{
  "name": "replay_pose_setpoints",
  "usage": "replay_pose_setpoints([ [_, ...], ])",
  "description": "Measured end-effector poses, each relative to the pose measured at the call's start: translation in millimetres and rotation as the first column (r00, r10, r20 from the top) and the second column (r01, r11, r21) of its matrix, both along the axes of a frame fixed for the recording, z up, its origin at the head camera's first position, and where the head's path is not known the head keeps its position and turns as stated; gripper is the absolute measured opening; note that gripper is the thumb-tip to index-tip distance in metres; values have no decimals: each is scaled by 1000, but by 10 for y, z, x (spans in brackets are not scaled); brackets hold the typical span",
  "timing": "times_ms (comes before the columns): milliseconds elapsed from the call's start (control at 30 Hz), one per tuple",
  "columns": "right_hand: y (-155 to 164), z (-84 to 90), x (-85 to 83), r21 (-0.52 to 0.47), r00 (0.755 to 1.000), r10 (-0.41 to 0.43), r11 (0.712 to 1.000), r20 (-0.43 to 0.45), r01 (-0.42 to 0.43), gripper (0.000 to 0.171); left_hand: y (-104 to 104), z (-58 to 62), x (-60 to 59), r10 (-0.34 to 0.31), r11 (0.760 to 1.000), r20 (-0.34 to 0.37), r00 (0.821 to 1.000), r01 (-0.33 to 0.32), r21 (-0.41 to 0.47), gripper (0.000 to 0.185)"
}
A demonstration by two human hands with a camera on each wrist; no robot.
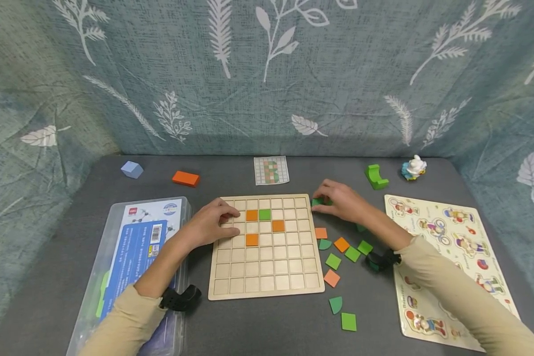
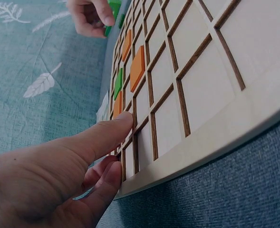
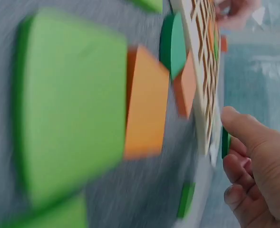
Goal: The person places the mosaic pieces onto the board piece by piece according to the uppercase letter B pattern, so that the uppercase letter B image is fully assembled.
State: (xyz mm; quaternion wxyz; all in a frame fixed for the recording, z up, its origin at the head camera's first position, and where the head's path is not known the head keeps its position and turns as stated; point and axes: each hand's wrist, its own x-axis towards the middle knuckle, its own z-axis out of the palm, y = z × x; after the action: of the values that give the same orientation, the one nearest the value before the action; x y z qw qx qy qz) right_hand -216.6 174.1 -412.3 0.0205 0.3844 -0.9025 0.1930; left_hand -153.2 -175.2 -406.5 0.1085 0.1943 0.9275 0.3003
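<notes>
A wooden grid board [image 1: 267,289] lies in the middle, with several orange tiles [image 1: 251,240] and one green square tile [image 1: 264,214] in its cells. My left hand [image 1: 210,223] rests over the board's upper left edge, thumb [image 2: 113,132] and fingers apart on the wood. Just beyond the board's upper right corner, my right hand [image 1: 341,200] pinches a dark green tile [image 3: 226,142] between thumb and fingers. The fingers partly cover this tile in the head view.
Loose green and orange tiles [image 1: 333,261] lie right of the board. A small pattern card [image 1: 271,170] sits behind it. At left is a plastic case [image 1: 133,247]; at right, a picture puzzle board [image 1: 454,267]. Blocks [image 1: 186,179] and a figurine [image 1: 414,168] stand toward the back.
</notes>
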Motion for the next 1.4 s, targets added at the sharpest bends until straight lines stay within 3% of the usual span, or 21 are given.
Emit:
replay_pose_setpoints([
  [333, -462, 59, 95, -54, 987, 158, 986, 11, -157, 22, 22, 3, -14, -5, 1000, 15, 1000, 5, -9, 39],
  [467, -628, 109, 108, -56, 987, 158, 986, 23, -157, 22, 33, 16, -11, -1, 1000, 18, 1000, 1, -11, 39],
  [667, -730, 97, 105, -87, 977, 195, 976, -84, -202, 14, 38, 33, -7, -3, 1000, 12, 1000, 3, -8, 38],
  [800, -750, 75, 98, -88, 974, 204, 973, -101, -213, 11, 31, 27, -8, -6, 1000, 1, 1000, 6, -9, 38],
  [933, -762, 70, 82, -83, 974, 216, 972, -66, -221, 12, 19, 18, -7, -4, 1000, -6, 1000, 4, -11, 38],
  [1167, -811, 44, 27, -61, 967, 237, 971, 94, -232, 9, -5, 11, 1, 6, 1000, 6, 1000, -6, -13, 38],
  [1400, -844, 14, 47, -27, 962, 250, 968, 109, -248, 8, -9, 17, -5, 4, 1000, 6, 1000, -4, -7, 38],
])
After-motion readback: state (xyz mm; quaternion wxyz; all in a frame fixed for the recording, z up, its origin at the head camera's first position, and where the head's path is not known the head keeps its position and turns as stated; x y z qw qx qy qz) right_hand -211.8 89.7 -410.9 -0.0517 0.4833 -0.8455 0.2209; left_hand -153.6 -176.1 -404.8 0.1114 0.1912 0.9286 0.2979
